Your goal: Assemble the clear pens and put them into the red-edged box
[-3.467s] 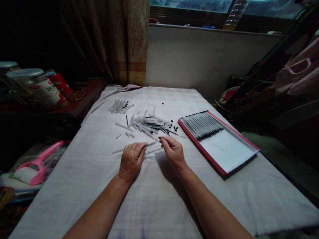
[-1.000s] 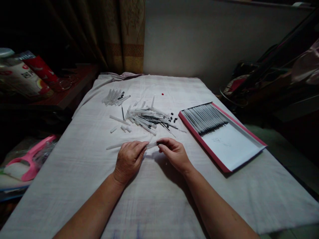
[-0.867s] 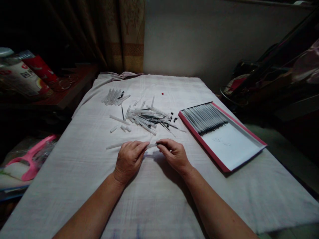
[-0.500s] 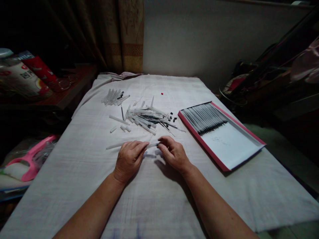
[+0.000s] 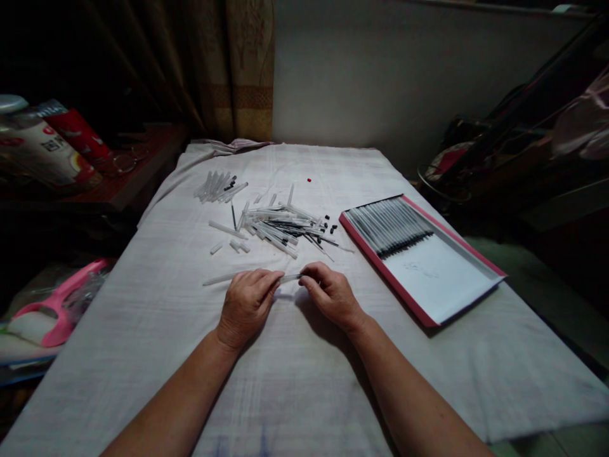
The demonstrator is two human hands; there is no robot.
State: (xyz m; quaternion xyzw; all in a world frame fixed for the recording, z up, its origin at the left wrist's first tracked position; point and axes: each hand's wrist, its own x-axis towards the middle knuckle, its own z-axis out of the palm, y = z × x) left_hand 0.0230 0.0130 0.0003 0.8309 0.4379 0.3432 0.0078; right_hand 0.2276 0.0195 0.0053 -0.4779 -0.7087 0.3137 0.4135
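Note:
Between my two hands lies a clear pen [image 5: 289, 278], held level just above the cloth. My left hand [image 5: 248, 303] is closed round its barrel. The thumb and fingers of my right hand [image 5: 332, 293] pinch the pen's dark right end; the fingertips hide part of it. A thin translucent piece [image 5: 217, 279] sticks out to the left of my left hand; whether it belongs to the same pen I cannot tell. Beyond my hands is a loose heap of clear pen barrels and dark refills [image 5: 280, 227].
A red-rimmed box [image 5: 385, 273] at the right holds a row of assembled pens [image 5: 392, 222]. Small black plugs [image 5: 333, 228], a red bit [image 5: 309, 180] and a smaller barrel pile [image 5: 214, 186] lie farther back. Pink scissors-like handles [image 5: 59, 304] are left of the table.
My right hand's fingers have drawn in slightly, closer round the pen's right end. My left hand stays in place.

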